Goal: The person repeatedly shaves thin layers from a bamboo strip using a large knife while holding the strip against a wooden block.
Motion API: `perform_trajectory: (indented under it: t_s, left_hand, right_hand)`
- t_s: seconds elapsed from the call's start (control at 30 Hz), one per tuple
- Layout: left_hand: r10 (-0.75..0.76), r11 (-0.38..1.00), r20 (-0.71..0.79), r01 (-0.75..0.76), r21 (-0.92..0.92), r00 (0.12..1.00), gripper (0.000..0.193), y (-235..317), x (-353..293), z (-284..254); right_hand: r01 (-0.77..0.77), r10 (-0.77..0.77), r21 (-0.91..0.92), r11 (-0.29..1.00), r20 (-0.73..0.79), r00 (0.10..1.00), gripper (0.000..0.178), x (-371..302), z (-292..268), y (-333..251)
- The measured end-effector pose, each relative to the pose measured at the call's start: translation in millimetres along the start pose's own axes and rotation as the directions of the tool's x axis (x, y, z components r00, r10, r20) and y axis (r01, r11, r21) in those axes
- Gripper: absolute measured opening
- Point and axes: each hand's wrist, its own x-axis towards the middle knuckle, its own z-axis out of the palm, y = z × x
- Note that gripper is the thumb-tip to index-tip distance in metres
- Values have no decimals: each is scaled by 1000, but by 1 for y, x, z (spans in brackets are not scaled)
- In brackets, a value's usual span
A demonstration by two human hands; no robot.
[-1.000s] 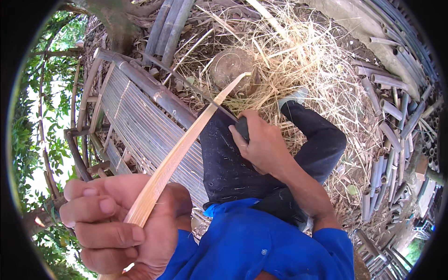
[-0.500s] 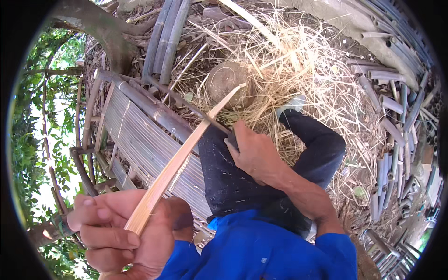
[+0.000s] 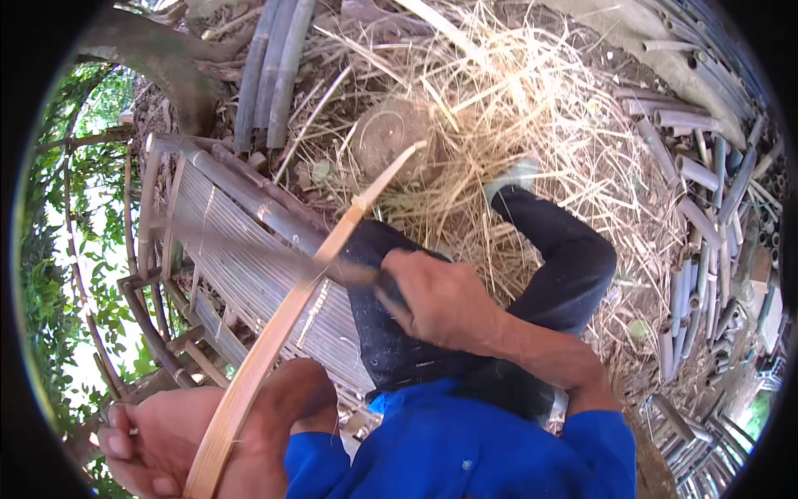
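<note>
The left hand (image 3: 187, 437) is low on the left side, palm up, with a long pale strip of wood (image 3: 270, 341) lying across the palm. The fingers curl loosely to the left of the strip rather than over it, and I cannot tell whether the thumb pinches it, since that part does not show clearly. From the palm the strip slants up and to the right, tapering to a thin, slightly bent tip; near that tip there is a small raised notch. The tip lines up in front of the stump (image 3: 378, 137), though whether it touches the wood there cannot be told.

The right hand (image 3: 449, 303) is closed in a fist around the dark handle of a knife (image 3: 349, 272), above the person's dark trousers (image 3: 557, 249). The blade points left and crosses the middle of the strip (it is blurred, so its edge is hard to make out). Contact between the two is not clear.

Beneath the strip and blade stands a slatted bench (image 3: 237, 283). Yellowish shavings (image 3: 524, 108) spread over the ground around the stump and the person's foot. Grey poles (image 3: 274, 75) lie at the upper left, next to a tree trunk (image 3: 187, 83), and cut bamboo pieces (image 3: 698, 173) are heaped along the right.
</note>
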Motion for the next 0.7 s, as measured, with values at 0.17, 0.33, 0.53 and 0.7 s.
perform_trajectory:
  t_s: [0.17,0.33,0.53,0.7]
  left_hand:
    - [-18,932,221,-64,357,975,25,-28,8,-22]
    - [-268,954,241,291,-67,933,50,-64,-22,-20]
    - [-441,844,542,536,-21,715,68,-126,-91,-74]
    - [-334,896,406,420,-145,851,63,-163,-76,-111]
  right_hand:
    - [-503,545,-300,810,69,836,35,3,68,216]
    - [-508,546,-232,829,145,825,36,20,82,216]
    - [-526,546,-244,815,17,838,33,50,129,292]
    - [-542,566,-190,819,103,818,35,69,158,304]
